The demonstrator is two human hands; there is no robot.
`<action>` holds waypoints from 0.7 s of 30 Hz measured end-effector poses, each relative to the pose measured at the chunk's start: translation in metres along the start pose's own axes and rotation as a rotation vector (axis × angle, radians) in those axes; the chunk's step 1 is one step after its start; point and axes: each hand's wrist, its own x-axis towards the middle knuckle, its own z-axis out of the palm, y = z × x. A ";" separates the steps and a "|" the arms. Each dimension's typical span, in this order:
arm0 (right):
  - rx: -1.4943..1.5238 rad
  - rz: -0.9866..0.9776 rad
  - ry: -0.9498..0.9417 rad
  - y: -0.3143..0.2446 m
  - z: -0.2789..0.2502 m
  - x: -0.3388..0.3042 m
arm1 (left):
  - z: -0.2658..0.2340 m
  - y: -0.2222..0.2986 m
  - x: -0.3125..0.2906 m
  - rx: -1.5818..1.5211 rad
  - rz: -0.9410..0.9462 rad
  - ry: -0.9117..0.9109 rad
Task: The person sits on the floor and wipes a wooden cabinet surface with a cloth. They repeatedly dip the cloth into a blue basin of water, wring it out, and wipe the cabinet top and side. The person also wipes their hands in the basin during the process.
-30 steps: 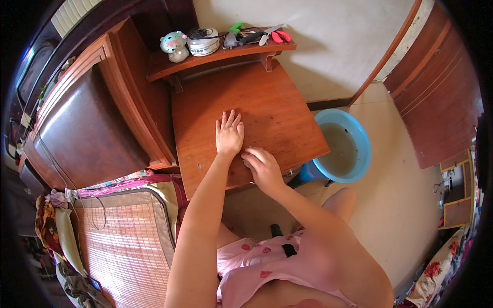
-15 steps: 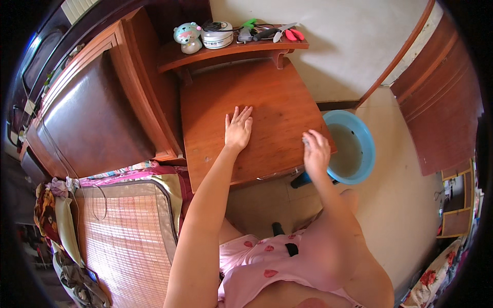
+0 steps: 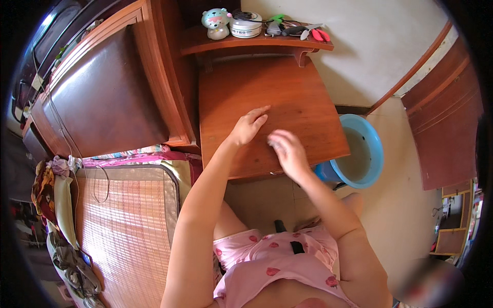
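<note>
My left hand (image 3: 250, 124) is at the middle of the reddish-brown wooden tabletop (image 3: 231, 87), its fingers stretched out to the right. It holds nothing; whether it rests on the wood or hovers just over it I cannot tell. Close by on the right, near the table's front edge, is my right hand (image 3: 288, 153), smeared by motion. Its fingers are curled in, with a small greyish thing at the fingertips, too blurred to name.
A blue basin (image 3: 380, 149) of murky water stands right of the table. The raised shelf (image 3: 236, 45) bears a bear figurine (image 3: 216, 23), a round white container (image 3: 245, 26) and hand tools with cables. At left is a bed with a slatted mat (image 3: 123, 226).
My right hand has moved left from the table's right corner toward my left hand. My left hand has turned from lying flat with spread fingers to pointing right. The view has shifted slightly.
</note>
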 end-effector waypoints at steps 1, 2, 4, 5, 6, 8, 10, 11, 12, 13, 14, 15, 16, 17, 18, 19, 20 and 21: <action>-0.002 0.014 0.013 0.011 -0.005 0.008 | -0.005 0.005 -0.011 0.055 0.020 0.026; -0.062 0.009 0.014 0.024 -0.009 0.019 | -0.009 0.001 -0.021 0.187 0.135 0.116; -0.206 0.026 0.004 0.059 -0.012 0.035 | -0.008 0.007 -0.047 0.335 0.097 0.300; -0.291 0.049 -0.010 0.077 -0.008 0.038 | -0.004 0.011 -0.058 0.403 0.082 0.388; -0.313 0.049 -0.044 0.077 -0.006 0.045 | -0.002 0.012 -0.071 0.463 0.079 0.431; -0.368 0.017 -0.099 0.077 0.008 0.056 | 0.003 0.015 -0.092 0.579 0.077 0.517; -0.379 -0.009 -0.167 0.066 0.028 0.067 | 0.006 0.018 -0.109 0.633 0.075 0.556; -0.383 -0.044 -0.208 0.057 0.036 0.071 | 0.007 0.020 -0.113 0.660 0.075 0.575; -0.332 -0.077 -0.222 0.047 0.044 0.075 | 0.007 0.024 -0.116 0.652 0.083 0.606; -0.277 -0.110 -0.236 0.039 0.053 0.079 | 0.008 0.025 -0.119 0.646 0.093 0.632; -0.215 -0.104 -0.290 0.030 0.062 0.081 | 0.009 0.026 -0.122 0.639 0.103 0.656; -0.151 -0.099 -0.344 0.020 0.072 0.083 | 0.010 0.025 -0.125 0.634 0.114 0.681; -0.115 -0.053 -0.383 -0.004 0.074 0.083 | 0.009 0.023 -0.128 0.623 0.151 0.719; -0.164 -0.154 -0.468 -0.005 0.087 0.081 | 0.009 0.020 -0.131 0.605 0.176 0.760; -0.114 -0.182 -0.507 -0.018 0.086 0.079 | 0.007 0.018 -0.134 0.587 0.200 0.801; -0.064 -0.209 -0.545 -0.030 0.083 0.075 | 0.006 0.016 -0.136 0.567 0.225 0.840; 0.000 -0.277 -0.543 -0.028 0.087 0.068 | 0.006 0.016 -0.138 0.525 0.241 0.889; 0.057 -0.319 -0.560 -0.031 0.084 0.062 | 0.006 0.015 -0.139 0.505 0.255 0.912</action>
